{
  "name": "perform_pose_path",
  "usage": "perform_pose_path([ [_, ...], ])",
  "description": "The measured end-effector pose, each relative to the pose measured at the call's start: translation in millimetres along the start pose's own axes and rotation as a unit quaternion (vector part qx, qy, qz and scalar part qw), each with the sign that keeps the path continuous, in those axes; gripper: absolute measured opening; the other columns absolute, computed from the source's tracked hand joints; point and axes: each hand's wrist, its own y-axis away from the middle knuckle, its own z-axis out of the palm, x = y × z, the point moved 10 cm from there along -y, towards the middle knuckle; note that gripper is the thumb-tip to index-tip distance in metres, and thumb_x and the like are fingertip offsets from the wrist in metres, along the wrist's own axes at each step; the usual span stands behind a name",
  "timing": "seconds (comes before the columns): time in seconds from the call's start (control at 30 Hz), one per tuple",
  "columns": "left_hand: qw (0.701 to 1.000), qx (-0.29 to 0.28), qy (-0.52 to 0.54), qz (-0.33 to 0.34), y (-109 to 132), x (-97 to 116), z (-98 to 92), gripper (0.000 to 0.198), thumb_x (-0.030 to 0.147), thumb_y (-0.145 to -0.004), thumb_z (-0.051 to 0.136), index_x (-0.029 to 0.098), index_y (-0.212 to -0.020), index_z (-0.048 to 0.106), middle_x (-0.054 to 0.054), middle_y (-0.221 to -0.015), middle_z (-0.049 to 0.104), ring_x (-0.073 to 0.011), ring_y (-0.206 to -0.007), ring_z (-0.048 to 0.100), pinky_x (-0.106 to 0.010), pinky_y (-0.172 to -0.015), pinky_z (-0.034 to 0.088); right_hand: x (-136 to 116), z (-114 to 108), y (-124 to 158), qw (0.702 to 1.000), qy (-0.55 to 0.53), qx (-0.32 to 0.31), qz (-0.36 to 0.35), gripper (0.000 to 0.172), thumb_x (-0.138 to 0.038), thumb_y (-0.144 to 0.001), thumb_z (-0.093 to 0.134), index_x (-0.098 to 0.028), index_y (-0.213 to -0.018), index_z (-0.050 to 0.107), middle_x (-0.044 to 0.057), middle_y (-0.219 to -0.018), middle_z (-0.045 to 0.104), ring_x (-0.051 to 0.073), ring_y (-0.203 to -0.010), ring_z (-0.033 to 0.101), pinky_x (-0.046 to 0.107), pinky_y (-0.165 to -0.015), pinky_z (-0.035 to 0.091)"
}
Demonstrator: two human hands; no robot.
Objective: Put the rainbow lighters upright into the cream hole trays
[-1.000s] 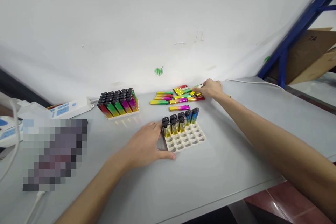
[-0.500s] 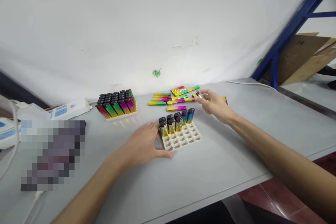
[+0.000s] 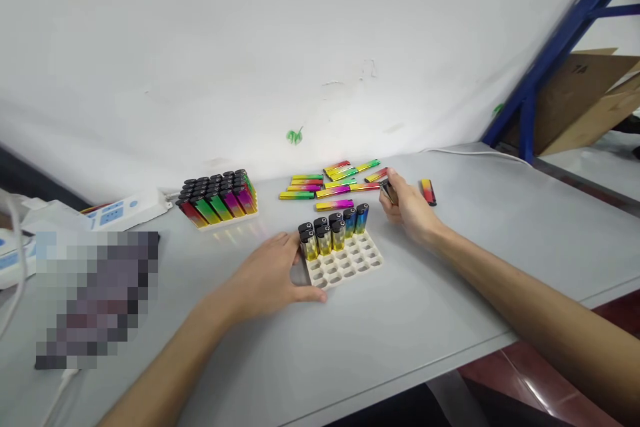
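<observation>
A cream tray with many sockets [image 3: 350,265] lies in the middle of the grey table, with several black-capped lighters [image 3: 333,232] standing in its back rows. My left hand [image 3: 273,273] rests against the tray's left side, thumb along its front edge, fingers curled round it. My right hand [image 3: 407,203] hovers to the right of the tray, its fingers closed on a lighter [image 3: 387,191]. Behind the tray, several rainbow-coloured lighters [image 3: 330,181] lie loose on the table. One more lighter [image 3: 427,191] lies alone to the right of my right hand.
A second tray full of coloured lighters [image 3: 217,199] stands at the back left. A white power strip [image 3: 125,210] and cables lie further left, beside a blurred dark patch [image 3: 95,297]. A white wall runs behind the table. A blue frame [image 3: 555,53] and cardboard [image 3: 590,100] stand at right.
My right hand has come back from the loose pile toward the tray, now holding a lighter. A single lighter shows to its right. My left hand has stayed at the tray.
</observation>
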Motion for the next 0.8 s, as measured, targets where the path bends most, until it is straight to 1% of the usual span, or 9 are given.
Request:
perform_pose_path([
  [0.07,1.0,-0.004,0.0,0.001,-0.1,-0.3,0.8,0.057,0.07,-0.067,0.077,0.027,-0.099,0.058,-0.005,-0.098,0.067,-0.0318,-0.093,0.064,-0.042,-0.078,0.052,2.2,2.6,1.8,0.999,-0.034,0.003,0.026,0.063,-0.068,-0.095,0.043,-0.024,-0.052,0.031,-0.007,-0.051,0.016,0.01,-0.045,0.012,0.029,-0.045,0.011],
  [0.17,1.0,-0.012,-0.004,-0.003,-0.3,-0.7,1.9,0.058,0.071,-0.067,0.077,0.027,-0.099,0.056,-0.005,-0.098,0.066,-0.0324,-0.095,0.064,-0.043,-0.079,0.052,4.4,8.6,5.7,0.995,-0.079,0.005,0.064,0.058,-0.055,-0.097,0.04,-0.023,-0.049,0.03,-0.007,-0.049,0.015,0.009,-0.045,0.008,0.029,-0.044,0.008],
  [0.27,1.0,-0.014,-0.001,-0.003,-0.5,0.6,1.4,0.057,0.069,-0.068,0.078,0.027,-0.099,0.056,-0.004,-0.097,0.066,-0.0323,-0.095,0.064,-0.043,-0.079,0.051,4.1,12.5,7.8,0.993,-0.092,0.007,0.072,0.054,-0.049,-0.096,0.039,-0.023,-0.048,0.031,-0.007,-0.047,0.014,0.009,-0.045,0.006,0.028,-0.044,0.008],
  [0.43,1.0,-0.017,0.005,-0.005,0.0,2.0,1.4,0.055,0.067,-0.068,0.079,0.026,-0.099,0.056,-0.004,-0.097,0.066,-0.032,-0.095,0.063,-0.043,-0.08,0.051,10.4,15.3,7.7,0.992,-0.093,-0.001,0.086,0.055,-0.051,-0.095,0.039,-0.023,-0.049,0.03,-0.008,-0.048,0.014,0.009,-0.046,0.006,0.027,-0.043,0.008],
  [0.5,1.0,-0.017,0.006,-0.005,0.3,1.9,1.5,0.055,0.067,-0.069,0.079,0.026,-0.098,0.056,-0.004,-0.097,0.066,-0.0319,-0.095,0.063,-0.044,-0.08,0.051,12.8,15.5,7.4,0.991,-0.097,-0.006,0.09,0.058,-0.057,-0.096,0.041,-0.023,-0.05,0.031,-0.008,-0.049,0.014,0.009,-0.046,0.006,0.027,-0.044,0.008],
  [0.6,1.0,-0.017,0.008,-0.005,0.2,1.5,1.7,0.057,0.069,-0.068,0.078,0.026,-0.099,0.057,-0.004,-0.097,0.066,-0.0322,-0.095,0.063,-0.044,-0.08,0.051,14.5,15.6,7.1,0.99,-0.104,-0.012,0.092,0.064,-0.07,-0.093,0.045,-0.022,-0.051,0.032,-0.008,-0.051,0.014,0.008,-0.046,0.008,0.027,-0.044,0.008],
  [0.63,1.0,-0.017,0.009,-0.006,0.0,1.2,1.8,0.058,0.069,-0.068,0.078,0.026,-0.1,0.057,-0.004,-0.098,0.066,-0.0323,-0.095,0.063,-0.044,-0.08,0.051,14.3,15.5,6.9,0.99,-0.104,-0.013,0.091,0.065,-0.071,-0.092,0.046,-0.022,-0.051,0.032,-0.009,-0.05,0.014,0.008,-0.046,0.008,0.027,-0.044,0.008],
  [0.7,1.0,-0.016,0.01,-0.006,-0.5,0.8,1.9,0.058,0.068,-0.068,0.078,0.025,-0.102,0.058,-0.005,-0.099,0.066,-0.0324,-0.096,0.063,-0.043,-0.08,0.051,13.6,14.6,6.6,0.991,-0.102,-0.009,0.088,0.064,-0.068,-0.093,0.046,-0.022,-0.051,0.032,-0.009,-0.05,0.014,0.008,-0.045,0.008,0.027,-0.043,0.008],
  [0.8,1.0,-0.014,0.01,-0.004,-1.0,0.4,2.3,0.059,0.067,-0.068,0.079,0.025,-0.105,0.058,-0.005,-0.1,0.066,-0.0323,-0.097,0.063,-0.043,-0.081,0.05,12.8,12.7,6.1,0.992,-0.095,0.0,0.086,0.058,-0.054,-0.097,0.041,-0.022,-0.049,0.032,-0.008,-0.048,0.014,0.008,-0.045,0.007,0.027,-0.043,0.008],
])
